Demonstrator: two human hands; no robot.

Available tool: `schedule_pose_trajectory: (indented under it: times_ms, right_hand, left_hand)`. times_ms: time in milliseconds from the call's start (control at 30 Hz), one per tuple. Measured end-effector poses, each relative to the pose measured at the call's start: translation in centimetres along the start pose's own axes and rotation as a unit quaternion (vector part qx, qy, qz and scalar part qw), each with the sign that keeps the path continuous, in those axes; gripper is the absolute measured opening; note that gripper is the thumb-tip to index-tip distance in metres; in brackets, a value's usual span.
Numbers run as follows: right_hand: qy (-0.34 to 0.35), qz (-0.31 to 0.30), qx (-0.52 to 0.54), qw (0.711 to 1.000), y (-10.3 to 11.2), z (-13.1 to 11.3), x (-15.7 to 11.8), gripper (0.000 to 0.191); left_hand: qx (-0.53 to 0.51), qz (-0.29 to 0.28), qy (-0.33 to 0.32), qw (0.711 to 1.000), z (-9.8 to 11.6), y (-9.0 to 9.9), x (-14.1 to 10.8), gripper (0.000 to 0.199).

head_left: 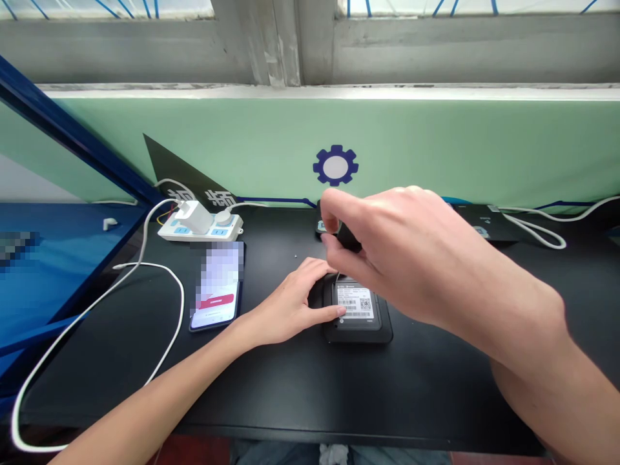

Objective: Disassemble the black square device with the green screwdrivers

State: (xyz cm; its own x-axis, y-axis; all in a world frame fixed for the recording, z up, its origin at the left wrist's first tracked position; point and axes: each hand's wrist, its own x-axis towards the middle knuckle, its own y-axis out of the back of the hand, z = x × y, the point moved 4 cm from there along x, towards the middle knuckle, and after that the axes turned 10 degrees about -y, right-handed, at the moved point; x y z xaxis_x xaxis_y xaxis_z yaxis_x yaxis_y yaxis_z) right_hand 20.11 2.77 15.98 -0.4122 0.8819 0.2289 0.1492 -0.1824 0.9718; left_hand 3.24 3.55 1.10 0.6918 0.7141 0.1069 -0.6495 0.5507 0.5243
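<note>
The left hand [285, 307] rests with its fingers [320, 274] spread over the edge of a black device [356, 330], which looks stiff, with a rounded case best held by its sides. Just beyond, the right hand [411, 258] pinches a small dark piece [347, 237], mostly hidden. Left of the fingers, a smartphone [216, 310] lies on the tabletop [271, 400]; farther off sits a power strip [170, 232] with a white charger [196, 216].
</note>
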Motion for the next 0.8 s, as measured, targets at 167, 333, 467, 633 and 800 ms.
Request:
schedule_pose_trajectory:
  times_ms: [167, 333, 467, 633, 800]
  right_hand:
    - [-0.013, -0.007, 0.015, 1.000, 0.02, -0.08, -0.01, 0.028]
    - [0.001, 0.000, 0.001, 1.000, 0.08, 0.25, -0.30, 0.020]
    - [-0.017, -0.003, -0.004, 1.000, 0.04, 0.67, -0.40, 0.030]
    - [0.002, -0.001, -0.005, 1.000, -0.04, 0.32, -0.33, 0.016]
    - [0.004, -0.011, 0.011, 1.000, -0.03, -0.01, -0.22, 0.024]
  left_hand:
    - [-0.010, 0.006, -0.006, 1.000, 0.16, -0.06, -0.08, 0.049]
    - [0.001, 0.005, -0.002, 1.000, -0.16, -0.06, -0.05, 0.052]
    - [-0.001, 0.003, -0.010, 1.000, -0.05, -0.06, -0.01, 0.052]
    - [-0.003, 0.003, 0.001, 1.000, -0.05, 0.00, 0.08, 0.049]
    - [-0.002, -0.005, -0.019, 1.000, -0.18, -0.02, 0.18, 0.051]
